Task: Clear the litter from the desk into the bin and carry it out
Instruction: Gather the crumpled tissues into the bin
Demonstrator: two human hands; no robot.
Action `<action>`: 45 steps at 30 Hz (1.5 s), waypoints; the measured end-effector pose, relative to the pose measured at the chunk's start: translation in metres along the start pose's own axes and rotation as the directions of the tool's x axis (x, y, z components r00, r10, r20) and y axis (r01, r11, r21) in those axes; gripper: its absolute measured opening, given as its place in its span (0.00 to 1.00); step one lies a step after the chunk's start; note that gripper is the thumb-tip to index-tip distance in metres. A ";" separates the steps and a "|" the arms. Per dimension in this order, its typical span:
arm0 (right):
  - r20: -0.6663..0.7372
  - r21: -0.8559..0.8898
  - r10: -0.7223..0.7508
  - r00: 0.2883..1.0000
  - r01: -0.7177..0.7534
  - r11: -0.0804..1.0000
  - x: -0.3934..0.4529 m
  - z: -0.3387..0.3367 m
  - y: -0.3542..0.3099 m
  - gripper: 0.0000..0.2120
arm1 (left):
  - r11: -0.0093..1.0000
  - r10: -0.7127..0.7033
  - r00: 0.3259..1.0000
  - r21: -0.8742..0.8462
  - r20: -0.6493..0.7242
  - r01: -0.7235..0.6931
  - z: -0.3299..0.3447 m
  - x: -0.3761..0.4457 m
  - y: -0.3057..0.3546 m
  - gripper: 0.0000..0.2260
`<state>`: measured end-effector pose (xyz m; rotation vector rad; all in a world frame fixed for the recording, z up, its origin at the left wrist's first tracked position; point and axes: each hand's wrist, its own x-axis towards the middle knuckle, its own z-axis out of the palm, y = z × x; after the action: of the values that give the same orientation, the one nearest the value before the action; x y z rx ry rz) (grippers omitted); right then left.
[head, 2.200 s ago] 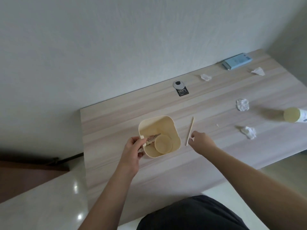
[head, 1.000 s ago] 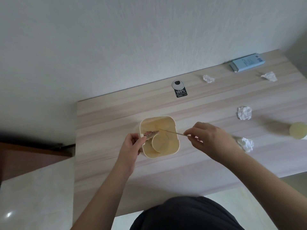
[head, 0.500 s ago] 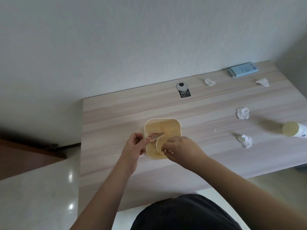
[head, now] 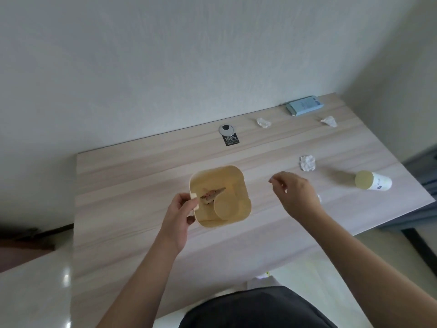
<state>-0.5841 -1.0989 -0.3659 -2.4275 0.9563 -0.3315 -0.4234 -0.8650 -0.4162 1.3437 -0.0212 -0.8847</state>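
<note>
A cream plastic bin (head: 244, 210) stands on the wooden desk (head: 132, 185), holding a round paper cup and a brown wrapper. My left hand (head: 181, 213) grips the bin's left rim. My right hand (head: 293, 194) hovers right of the bin, fingers loosely apart, nothing in it. Crumpled tissues lie at the middle right (head: 307, 162), far back (head: 263, 122) and far right back (head: 329, 120); another tissue (head: 319, 198) peeks out behind my right hand. A paper cup (head: 373, 183) lies on its side at the right.
A light blue box (head: 304, 105) lies at the desk's back right by the wall. A grey cable grommet with a black sticker (head: 227, 134) sits at the back middle. The desk's right end meets a corner wall. Glossy floor shows on the left.
My right hand carried the thin wooden stick from the desk into the bin, let it go, and has drawn back to the right. My left hand kept its hold on the bin.
</note>
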 end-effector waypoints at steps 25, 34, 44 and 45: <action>0.458 -0.115 0.154 0.876 -0.114 0.987 0.083 0.099 0.159 0.12 | 0.995 0.011 0.980 0.096 -0.201 0.009 0.101 0.035 -0.008 0.15; 0.402 -0.125 0.155 0.902 -0.114 0.986 0.085 0.103 0.165 0.06 | 0.994 -0.037 0.984 0.093 -0.175 0.054 0.119 0.037 -0.017 0.16; 0.367 0.037 0.280 0.887 -0.315 0.948 0.076 0.084 0.185 0.03 | 0.992 -0.032 0.988 0.116 -0.150 0.050 0.123 0.043 -0.012 0.20; 0.356 0.070 0.285 0.890 -0.330 0.941 0.074 0.081 0.186 0.02 | 0.992 -0.031 0.988 0.117 -0.152 0.049 0.123 0.043 -0.012 0.19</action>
<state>-0.6038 -1.2367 -0.5316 -2.0786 1.0996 0.1365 -0.4607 -0.9901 -0.4129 1.5253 0.0705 -0.8242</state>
